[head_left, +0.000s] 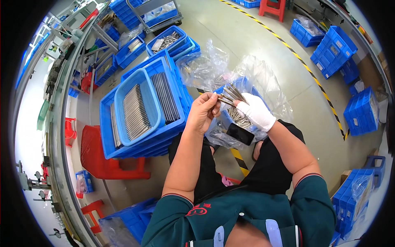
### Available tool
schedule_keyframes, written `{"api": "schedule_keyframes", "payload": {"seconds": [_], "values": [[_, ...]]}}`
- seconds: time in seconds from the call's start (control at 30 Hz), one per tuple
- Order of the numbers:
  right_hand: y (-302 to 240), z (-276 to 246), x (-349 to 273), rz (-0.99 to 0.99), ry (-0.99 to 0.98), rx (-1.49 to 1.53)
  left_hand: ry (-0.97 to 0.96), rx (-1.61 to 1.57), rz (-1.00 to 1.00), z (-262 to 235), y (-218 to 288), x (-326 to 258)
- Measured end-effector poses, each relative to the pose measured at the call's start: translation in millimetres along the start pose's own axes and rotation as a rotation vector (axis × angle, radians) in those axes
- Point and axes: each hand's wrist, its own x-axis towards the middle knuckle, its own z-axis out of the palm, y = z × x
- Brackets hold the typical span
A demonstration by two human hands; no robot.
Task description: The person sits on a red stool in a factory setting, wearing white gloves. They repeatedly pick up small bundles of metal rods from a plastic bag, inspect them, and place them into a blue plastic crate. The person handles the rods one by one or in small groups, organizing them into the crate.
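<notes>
My right hand (257, 113), in a white glove, grips a bundle of thin metal rods (233, 92) that fan out toward the upper left. My bare left hand (201, 110) pinches the end of one metal rod beside that bundle. Both hands are close together above a blue bin (225, 118) lined with clear plastic, which holds many loose metal pieces (239, 119). A black phone (240, 134) lies at the bin's near edge, between my knees.
At left, a light blue basket (154, 97) of rods in rows sits on stacked blue crates (108, 145). A red stool (93, 148) stands beside them. Clear plastic bags (210, 61) spread beyond the bin. A yellow-black floor stripe (304, 61) and blue crates (333, 51) are at right.
</notes>
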Motion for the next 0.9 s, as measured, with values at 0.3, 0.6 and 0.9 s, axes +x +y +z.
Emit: {"api": "schedule_keyframes", "payload": {"seconds": [0.3,0.6,0.9], "values": [[11,-2,1,-0.12,-0.004,-0.108,0.025,0.192,0.037,-1,2,-3],[17,4,0,-0.126,0.046,-0.088,0.1,0.255,0.052,1,-3,-5],[13,7,3,-0.196,0.104,-0.173,0.032,-0.063,0.012,5,-5,-5]]}}
